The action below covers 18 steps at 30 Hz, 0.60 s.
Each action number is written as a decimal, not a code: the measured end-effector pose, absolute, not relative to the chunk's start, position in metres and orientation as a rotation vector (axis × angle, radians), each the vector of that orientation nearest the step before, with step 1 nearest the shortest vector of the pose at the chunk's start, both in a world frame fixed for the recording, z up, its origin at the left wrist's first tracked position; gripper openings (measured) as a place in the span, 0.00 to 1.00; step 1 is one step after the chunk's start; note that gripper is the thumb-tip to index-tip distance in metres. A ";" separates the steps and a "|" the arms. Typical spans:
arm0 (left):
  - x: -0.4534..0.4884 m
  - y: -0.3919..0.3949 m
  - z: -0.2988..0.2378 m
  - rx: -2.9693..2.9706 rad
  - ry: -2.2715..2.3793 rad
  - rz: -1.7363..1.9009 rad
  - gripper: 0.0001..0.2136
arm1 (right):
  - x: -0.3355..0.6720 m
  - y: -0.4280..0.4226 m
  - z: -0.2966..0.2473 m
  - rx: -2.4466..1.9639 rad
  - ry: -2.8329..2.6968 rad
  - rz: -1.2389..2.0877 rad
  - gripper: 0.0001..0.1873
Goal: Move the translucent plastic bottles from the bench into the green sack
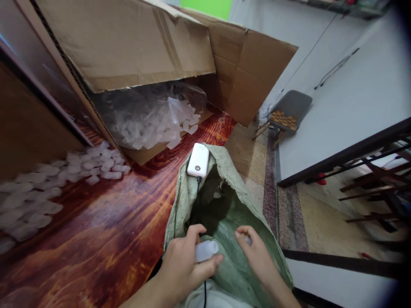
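Note:
My left hand (183, 259) is wrapped round a small translucent plastic bottle (207, 250), its open neck pointing right. To the right, my right hand (255, 252) has its fingers curled together round a small pale translucent piece (248, 240), mostly hidden by the fingers. Both hands are over the mouth of an open green woven sack (229, 248). A white power bank (198, 159) lies on the sack's far rim, with a black cable running down from it between the hands. Inside the sack, a small pale piece (217, 195) shows against the dark.
On the left, a glossy wood-patterned table (105, 231) bears a heap of translucent plastic pieces (35, 192). Behind it, a cardboard box (135, 47) lies open, with a clear bag (150, 115) of similar pieces inside. A grey chair (293, 107) stands by the wall.

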<state>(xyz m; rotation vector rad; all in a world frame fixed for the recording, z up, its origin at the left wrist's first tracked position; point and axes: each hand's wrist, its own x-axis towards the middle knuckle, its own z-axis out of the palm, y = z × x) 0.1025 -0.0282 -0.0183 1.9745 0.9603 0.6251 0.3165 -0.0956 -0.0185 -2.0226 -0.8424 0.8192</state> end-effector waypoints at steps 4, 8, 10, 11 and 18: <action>0.103 -0.028 -0.010 1.923 0.945 0.408 0.15 | 0.305 -0.113 -0.032 -1.939 -0.750 1.035 0.24; 0.103 -0.024 -0.003 1.977 0.887 0.336 0.12 | 0.292 -0.124 -0.022 -1.793 -0.651 1.145 0.28; 0.104 -0.024 -0.003 2.051 0.829 0.313 0.11 | 0.286 -0.122 -0.010 -1.770 -0.676 1.109 0.28; 0.105 -0.024 -0.004 2.089 0.792 0.312 0.11 | 0.283 -0.120 -0.003 -1.760 -0.696 1.092 0.28; 0.102 -0.023 -0.004 2.168 0.607 0.438 0.15 | 0.269 -0.117 0.012 -1.688 -0.884 1.078 0.23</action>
